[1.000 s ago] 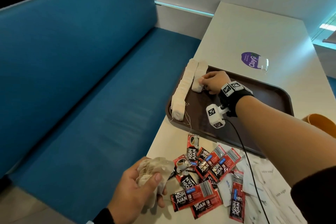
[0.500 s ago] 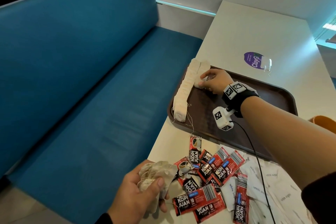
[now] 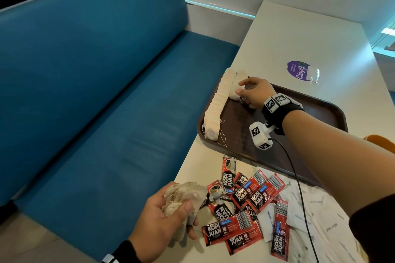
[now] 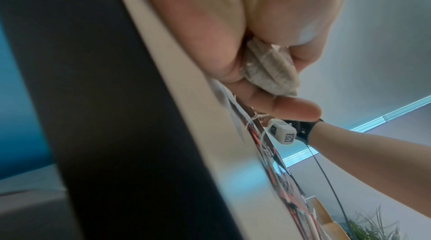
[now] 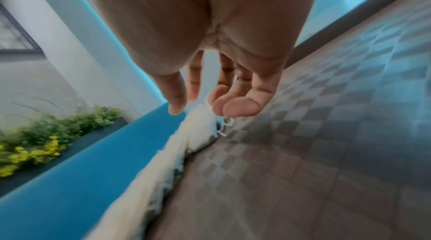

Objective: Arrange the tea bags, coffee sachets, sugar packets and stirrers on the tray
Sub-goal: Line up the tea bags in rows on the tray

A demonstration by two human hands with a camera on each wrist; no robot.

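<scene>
A café or canteen seating booth: a long blue upholstered bench (image 3: 102, 96) runs along one side of a pale rectangular table (image 3: 310, 34). A dark brown serving tray (image 3: 320, 113) sits on the table, with a round purple sticker (image 3: 298, 70) beyond it and a scatter of red coffee sachets (image 3: 241, 205) and white sugar packets (image 3: 316, 213) nearer. A planter of green and yellow foliage (image 5: 46, 139) stands behind the bench, against white walls.

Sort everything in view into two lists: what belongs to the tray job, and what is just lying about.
Belongs to the job:
tray
tea bag rows on it
tea bag bunch in the left hand
coffee sachets
sugar packets

Just lying about:
purple sticker
blue bench
orange object
</scene>
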